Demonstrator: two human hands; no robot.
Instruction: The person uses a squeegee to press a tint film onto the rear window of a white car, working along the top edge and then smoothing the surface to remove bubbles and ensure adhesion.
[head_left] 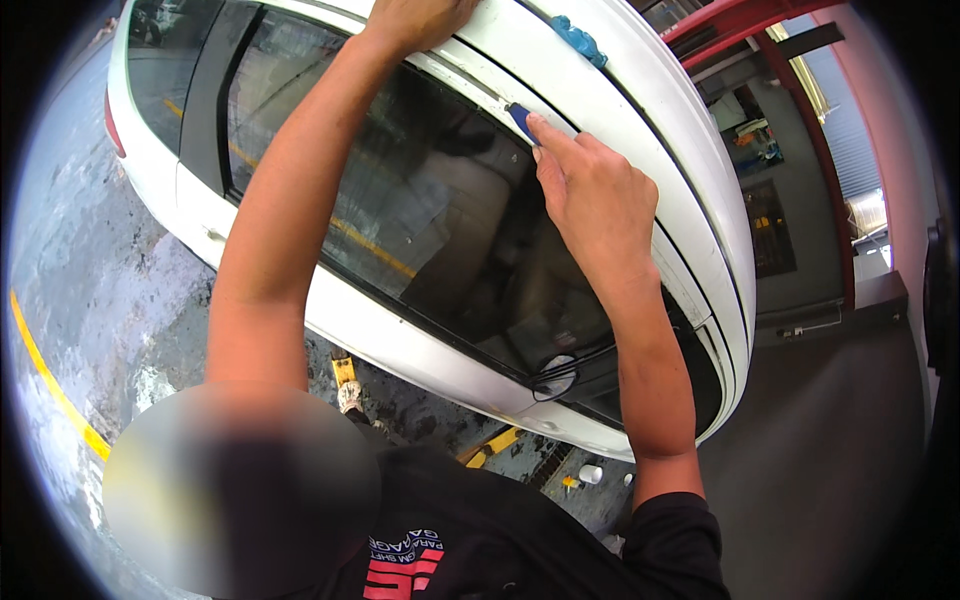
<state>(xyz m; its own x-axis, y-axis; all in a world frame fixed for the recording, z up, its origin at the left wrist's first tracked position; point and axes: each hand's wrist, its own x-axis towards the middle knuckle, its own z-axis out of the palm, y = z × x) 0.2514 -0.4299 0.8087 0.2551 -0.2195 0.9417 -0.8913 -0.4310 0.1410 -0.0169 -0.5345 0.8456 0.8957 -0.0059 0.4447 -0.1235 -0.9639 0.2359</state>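
My right hand (600, 195) is closed round a small blue-handled tool (521, 121), its index finger laid along the handle. The tool's tip meets the roof edge above the door window; its exact kind is hidden by the hand. My left hand (422, 18) rests on the roof edge farther toward the car's rear. The top of the picture cuts off its fingers. Both arms reach across the dark side window (430, 200) of a white car (370, 350). A crumpled blue lump (578, 42) lies on the roof beyond my hands.
A side mirror (556, 376) juts out below my right forearm. Near my feet are a yellow metal bar (492, 447), a white cup (590, 474) and a small yellow item (571, 482). A yellow line (60, 385) crosses the stained floor. Red-framed structure (825, 170) stands at the right.
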